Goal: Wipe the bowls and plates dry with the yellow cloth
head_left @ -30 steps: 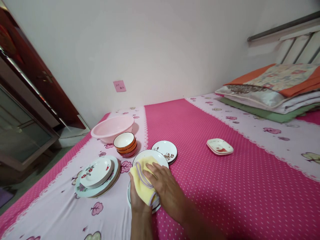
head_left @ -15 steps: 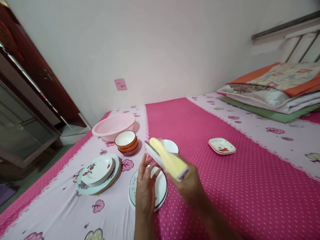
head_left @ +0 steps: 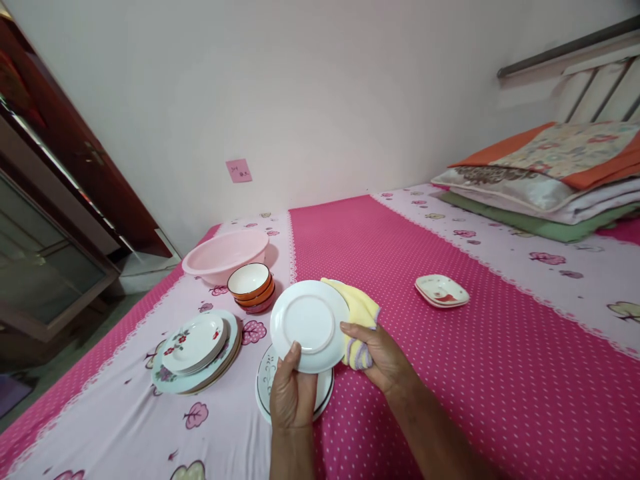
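My left hand (head_left: 291, 393) grips the lower rim of a small white plate (head_left: 309, 325), held up with its underside facing me. My right hand (head_left: 379, 357) is closed on a yellow cloth (head_left: 358, 313) and rests against the plate's right edge. Directly below them a larger white plate with a dark rim (head_left: 267, 385) lies on the pink bedspread.
To the left sit a stack of floral plates (head_left: 195, 348), stacked orange bowls (head_left: 250, 287) and a pink basin (head_left: 225, 253). A small square dish (head_left: 442, 291) lies to the right. Folded bedding (head_left: 545, 187) is piled at the far right. A wooden door (head_left: 75, 153) stands at left.
The plate was lifted off the lower plate, passed through a tilt, and now shows its underside. My left hand took its lower rim; the cloth moved from the plate's face to its right edge.
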`<state>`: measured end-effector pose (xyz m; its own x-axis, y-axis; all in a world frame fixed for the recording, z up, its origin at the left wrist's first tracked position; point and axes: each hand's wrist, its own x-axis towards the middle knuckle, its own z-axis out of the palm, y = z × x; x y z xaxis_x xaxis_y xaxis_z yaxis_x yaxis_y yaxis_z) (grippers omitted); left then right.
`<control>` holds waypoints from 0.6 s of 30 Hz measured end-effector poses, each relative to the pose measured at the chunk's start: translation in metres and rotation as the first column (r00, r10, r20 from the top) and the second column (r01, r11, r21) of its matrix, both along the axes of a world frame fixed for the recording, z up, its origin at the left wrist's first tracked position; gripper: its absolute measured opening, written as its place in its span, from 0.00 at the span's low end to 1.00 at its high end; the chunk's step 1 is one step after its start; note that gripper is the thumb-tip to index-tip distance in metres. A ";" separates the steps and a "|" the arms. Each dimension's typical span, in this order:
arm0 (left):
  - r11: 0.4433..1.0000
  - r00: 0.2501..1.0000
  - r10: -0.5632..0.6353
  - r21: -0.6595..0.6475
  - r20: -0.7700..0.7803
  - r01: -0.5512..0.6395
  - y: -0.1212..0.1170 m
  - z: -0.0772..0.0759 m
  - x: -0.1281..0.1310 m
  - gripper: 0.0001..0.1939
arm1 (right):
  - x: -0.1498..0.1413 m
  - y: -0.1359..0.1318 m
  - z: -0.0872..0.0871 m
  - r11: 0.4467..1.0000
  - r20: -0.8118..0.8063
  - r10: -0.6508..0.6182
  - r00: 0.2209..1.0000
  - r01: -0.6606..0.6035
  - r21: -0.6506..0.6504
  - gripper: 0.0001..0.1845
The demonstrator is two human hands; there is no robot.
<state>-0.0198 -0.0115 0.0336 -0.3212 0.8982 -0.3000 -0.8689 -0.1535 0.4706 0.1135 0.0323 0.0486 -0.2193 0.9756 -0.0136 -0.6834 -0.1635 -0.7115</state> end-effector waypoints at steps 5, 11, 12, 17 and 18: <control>1.000 0.999 -0.022 0.016 0.043 0.021 -0.001 0.002 -0.001 0.34 | 0.006 0.005 -0.003 0.968 0.119 -0.242 0.963 0.233 0.090 0.34; 0.999 0.998 0.025 -0.035 0.059 -0.023 -0.001 0.001 -0.005 0.31 | 0.021 -0.002 0.005 0.799 0.472 -0.586 0.658 0.375 0.470 0.28; 1.000 0.997 0.018 -0.017 0.074 -0.017 0.000 0.000 -0.006 0.31 | 0.021 -0.006 0.009 0.749 0.472 -0.631 0.616 0.323 0.578 0.26; 0.966 0.988 -0.149 0.219 0.045 0.136 0.001 -0.018 -0.011 0.31 | 0.004 -0.031 0.024 0.436 0.462 -0.752 0.470 -0.171 0.884 0.31; 0.954 0.985 -0.169 0.249 -0.013 0.167 0.000 -0.024 -0.011 0.31 | -0.001 -0.037 0.026 0.418 0.507 -0.735 0.451 -0.288 0.862 0.32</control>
